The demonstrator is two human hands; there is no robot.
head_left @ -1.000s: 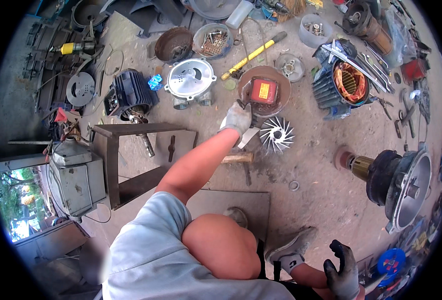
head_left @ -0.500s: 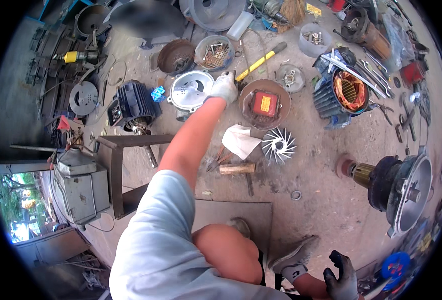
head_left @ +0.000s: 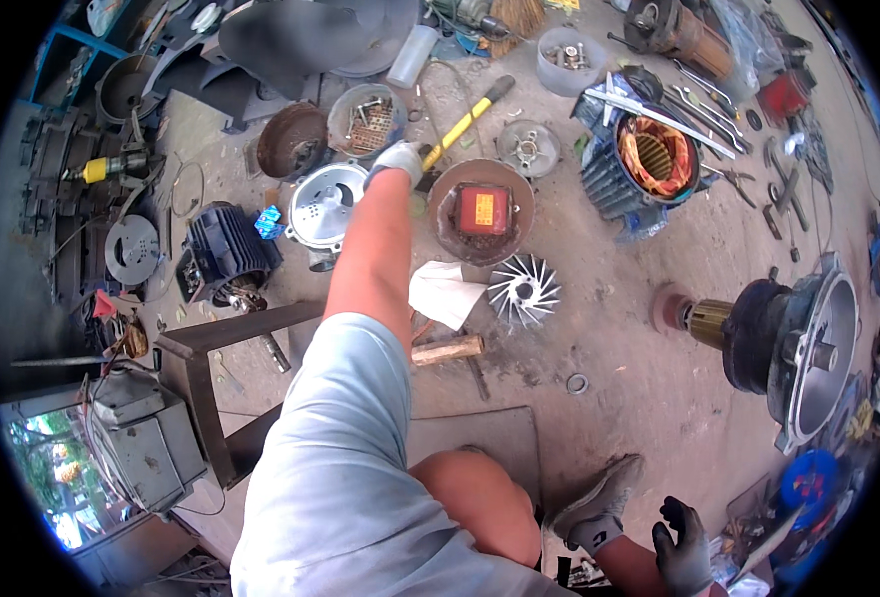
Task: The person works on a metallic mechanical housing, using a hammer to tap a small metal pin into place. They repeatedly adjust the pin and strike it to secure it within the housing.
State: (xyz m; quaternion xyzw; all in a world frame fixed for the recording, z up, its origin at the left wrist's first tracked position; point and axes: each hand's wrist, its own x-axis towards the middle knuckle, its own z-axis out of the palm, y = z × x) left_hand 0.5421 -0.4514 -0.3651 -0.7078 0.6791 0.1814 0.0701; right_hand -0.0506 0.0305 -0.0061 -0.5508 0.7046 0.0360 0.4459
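My left hand (head_left: pixel 397 162), in a pale work glove, stretches forward to the near end of a yellow-handled tool with a black grip (head_left: pixel 468 121). Its fingers look curled round that end, which the hand hides. Just left of the hand lies a round silver motor end cover (head_left: pixel 325 206), partly behind my forearm. A rusty bowl (head_left: pixel 442 234) holding a red box (head_left: pixel 484 210) stands to the right. My right hand (head_left: pixel 684 547), in a grey glove with dark fingers, hangs by my shoe at the lower right. Its fingers are apart and hold nothing.
A bladed fan wheel (head_left: pixel 524 291), a white cloth (head_left: pixel 445 294) and a wooden handle (head_left: pixel 448 349) lie nearer me. Motor housing with copper windings (head_left: pixel 656 156) stands right. A rotor with large end flange (head_left: pixel 816 358) lies at far right; a metal stand (head_left: pixel 221 398) at left.
The view has turned, so the floor things appear farther left. My left hand stays at the tool's near end, and my right hand stays by my shoe.
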